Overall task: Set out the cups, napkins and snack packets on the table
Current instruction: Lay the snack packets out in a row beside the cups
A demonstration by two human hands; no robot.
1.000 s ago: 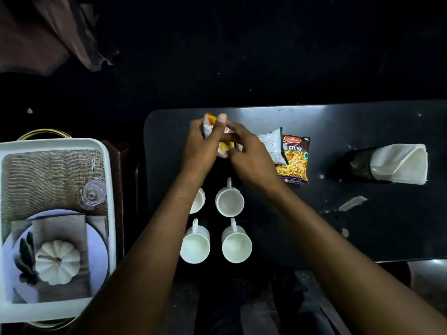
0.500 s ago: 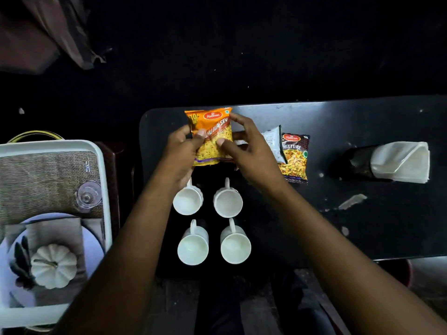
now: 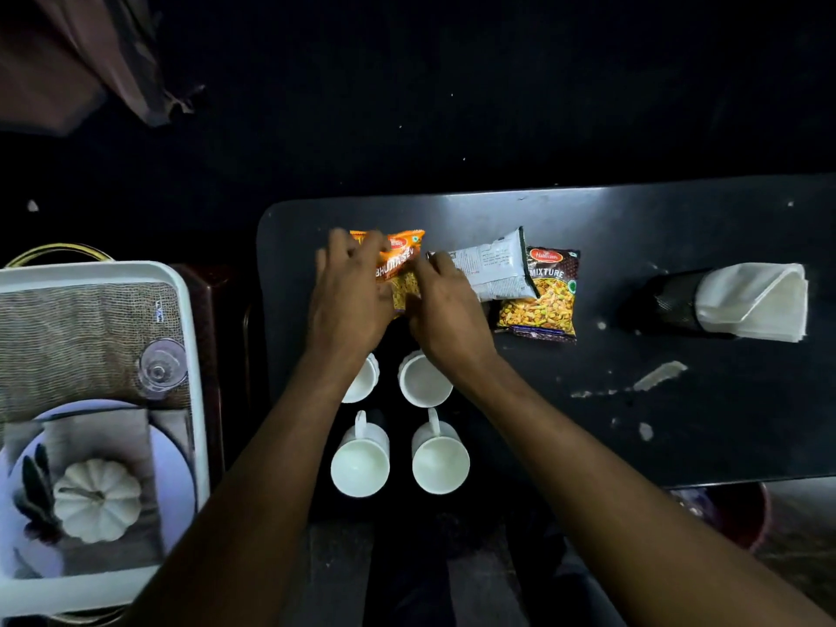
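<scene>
From the head camera, looking down: both hands are on the orange snack packet (image 3: 400, 269) at the far left of the dark worktop (image 3: 678, 423). The left hand (image 3: 350, 296) covers its left side, fingers curled over the top edge, grasping it; the right hand (image 3: 445, 305) pinches its right edge. Whether the packet already lies flat on the worktop or sits a little above it, I cannot tell.

It looks a light, puffy foil pouch, crinkly and slick, and the contents would crush under a hard squeeze. The sealed edges, where both grips sit now, seem the best hold.

Just right of the right-hand grip lies a white packet (image 3: 491, 267), face down, overlapping the brown mixture packet (image 3: 540, 296). Nearer the person than the grips stand four white cups (image 3: 359, 466), rigid and breakable, best taken by the handles. Well off to the right a dark holder (image 3: 665, 300) lies on its side with folded napkins (image 3: 755, 300), soft and easily scattered.
</scene>
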